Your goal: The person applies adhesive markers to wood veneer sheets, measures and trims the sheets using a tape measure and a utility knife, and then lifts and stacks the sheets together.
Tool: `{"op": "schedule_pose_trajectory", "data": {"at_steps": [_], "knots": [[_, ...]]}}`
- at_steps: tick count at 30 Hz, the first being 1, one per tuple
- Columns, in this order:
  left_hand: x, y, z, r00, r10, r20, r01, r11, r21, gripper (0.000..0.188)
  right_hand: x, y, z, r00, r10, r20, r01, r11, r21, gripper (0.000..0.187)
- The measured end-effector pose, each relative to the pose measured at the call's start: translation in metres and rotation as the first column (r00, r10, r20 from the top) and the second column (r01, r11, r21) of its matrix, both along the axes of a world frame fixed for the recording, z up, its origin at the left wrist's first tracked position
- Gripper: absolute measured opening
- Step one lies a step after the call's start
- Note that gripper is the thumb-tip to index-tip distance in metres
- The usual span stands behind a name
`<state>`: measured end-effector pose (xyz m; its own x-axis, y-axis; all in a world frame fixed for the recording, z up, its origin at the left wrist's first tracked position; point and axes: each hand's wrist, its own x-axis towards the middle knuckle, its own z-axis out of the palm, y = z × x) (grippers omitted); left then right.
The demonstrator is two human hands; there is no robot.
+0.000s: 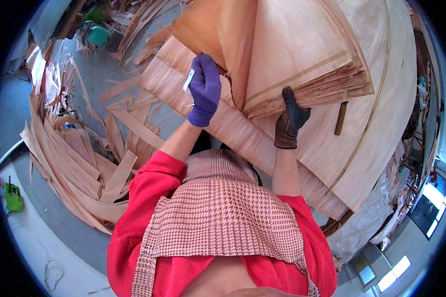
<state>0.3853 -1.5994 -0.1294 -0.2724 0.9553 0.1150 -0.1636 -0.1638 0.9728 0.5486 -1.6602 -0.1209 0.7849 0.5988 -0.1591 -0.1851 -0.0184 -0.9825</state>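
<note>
My left hand (203, 91), in a purple glove, is closed around a slim white piece (188, 79) whose ends poke out; its kind cannot be made out. It hovers over a long strip of wood veneer (171, 62), beside an orange-brown veneer sheet (203, 29) that curves upward. My right hand (292, 119), in a dark glove, grips the near edge of a thick stack of veneer sheets (302, 54), thumb on top and fingers hidden below. Right of that hand lies a brown tool handle (341, 118), on a wide pale veneer sheet (381, 99).
Veneer offcuts (84, 168) pile up on the floor at the left, with more scraps near a teal object (98, 35). A long thin rod or strip (376, 109) crosses the wide sheet. Clear plastic film (366, 227) hangs at the lower right. A green bag-like object (13, 198) is far left.
</note>
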Motion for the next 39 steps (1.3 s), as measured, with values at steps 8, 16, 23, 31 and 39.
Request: {"op": "schedule_pose_trajectory", "data": {"at_steps": [8,16,23,31,39], "knots": [[-0.056,0.009,-0.003,0.856,0.319,-0.407,-0.227,0.939,0.258,0.021,0.004,0.000,-0.004,1.000,0.025,0.010,-0.026,0.997,0.073,0.040],[0.025,-0.009,0.017,0.662,-0.314,-0.681,0.465,0.884,0.044,0.055,0.000,-0.001,0.002,0.997,0.077,-0.004,-0.077,0.995,0.059,0.037],[0.042,-0.009,-0.003,0.648,-0.462,-0.605,0.547,0.835,-0.053,0.068,0.004,-0.005,-0.006,0.993,0.120,-0.020,-0.118,0.990,0.083,0.034],[0.038,-0.008,-0.013,0.680,-0.495,-0.540,0.569,0.822,-0.037,0.066,0.004,-0.003,-0.012,0.990,0.137,-0.032,-0.131,0.983,0.130,0.034],[0.028,-0.009,-0.031,0.676,-0.709,-0.202,0.724,0.690,-0.003,0.049,0.012,-0.004,-0.010,0.974,0.142,-0.178,-0.123,0.986,0.109,0.038]]}}
